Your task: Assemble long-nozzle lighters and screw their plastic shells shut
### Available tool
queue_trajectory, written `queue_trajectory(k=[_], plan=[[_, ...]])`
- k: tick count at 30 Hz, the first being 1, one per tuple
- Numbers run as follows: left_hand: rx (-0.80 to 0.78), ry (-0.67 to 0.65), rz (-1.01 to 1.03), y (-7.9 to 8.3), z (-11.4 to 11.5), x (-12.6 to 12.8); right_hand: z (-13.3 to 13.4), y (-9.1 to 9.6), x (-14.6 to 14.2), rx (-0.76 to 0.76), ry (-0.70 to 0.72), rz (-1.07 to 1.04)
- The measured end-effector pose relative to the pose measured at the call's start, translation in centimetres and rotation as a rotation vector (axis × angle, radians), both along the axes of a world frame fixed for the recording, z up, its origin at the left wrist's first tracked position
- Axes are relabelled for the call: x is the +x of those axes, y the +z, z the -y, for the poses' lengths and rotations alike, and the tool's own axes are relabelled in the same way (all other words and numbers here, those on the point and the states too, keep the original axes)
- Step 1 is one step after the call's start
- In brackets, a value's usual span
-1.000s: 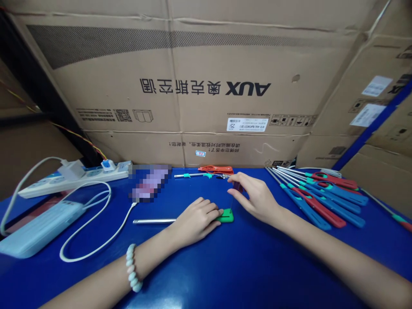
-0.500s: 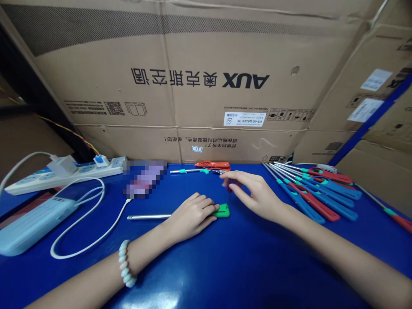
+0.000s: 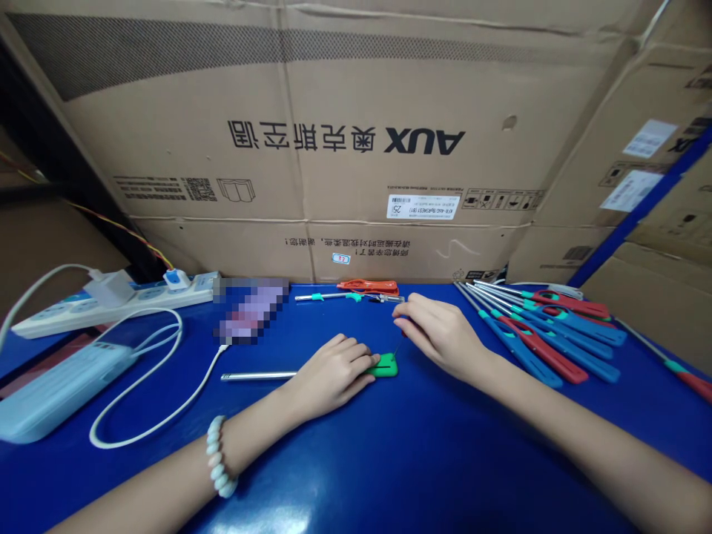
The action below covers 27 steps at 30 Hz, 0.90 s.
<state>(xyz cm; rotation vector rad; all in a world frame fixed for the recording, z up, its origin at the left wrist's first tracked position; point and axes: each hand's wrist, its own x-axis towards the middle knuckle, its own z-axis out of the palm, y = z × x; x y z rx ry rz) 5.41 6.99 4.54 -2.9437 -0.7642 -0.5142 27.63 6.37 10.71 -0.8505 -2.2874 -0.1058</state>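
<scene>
My left hand point(image 3: 340, 371) is closed over a long-nosed lighter point(image 3: 385, 365) with a green handle, holding it against the blue table. Its metal tube point(image 3: 259, 376) points left from beneath my hand, and most of the middle is covered. In a pinch, my right hand point(image 3: 442, 330) has a small screwdriver point(image 3: 397, 346). Only a bit of red handle and the thin shaft show, slanting down to the end of the green handle. Whether the tip touches a screw is too small to tell.
Several red and blue lighters point(image 3: 556, 334) fan out at the right. Behind my hands lie an opened lighter's metal tube with parts point(image 3: 328, 297) and an orange-red casing point(image 3: 367, 286). A power strip point(image 3: 167, 297), power bank point(image 3: 67, 393) and cabled phone point(image 3: 253, 311) occupy the left; cardboard point(image 3: 334, 74) walls the back.
My right hand has shifted slightly right, its fingers closing further together, and the screwdriver leans more to the right. My left hand and the green lighter stay in place.
</scene>
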Motion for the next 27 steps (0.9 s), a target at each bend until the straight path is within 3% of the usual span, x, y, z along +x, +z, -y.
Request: queue_trajectory(k=[6,11,16,22,27], plan=[[0.018,-0.003,0.010,0.06,0.03,-0.02,0.31,0.45,-0.12,-0.223,0.124,-0.030],[0.029,-0.008,0.009,0.08,0.01,0.02,0.16,-0.28,-0.29,-0.037,0.025,0.018],[0.032,-0.005,0.005,0.21,0.07,0.06,0.21,0.04,-0.22,-0.213,0.140,-0.064],[0.021,-0.010,0.007,0.11,0.03,0.02,0.21,-0.04,-0.12,-0.128,0.026,-0.009],[0.004,0.000,-0.003,0.09,0.05,0.03,0.30,0.39,-0.16,-0.288,0.147,-0.062]])
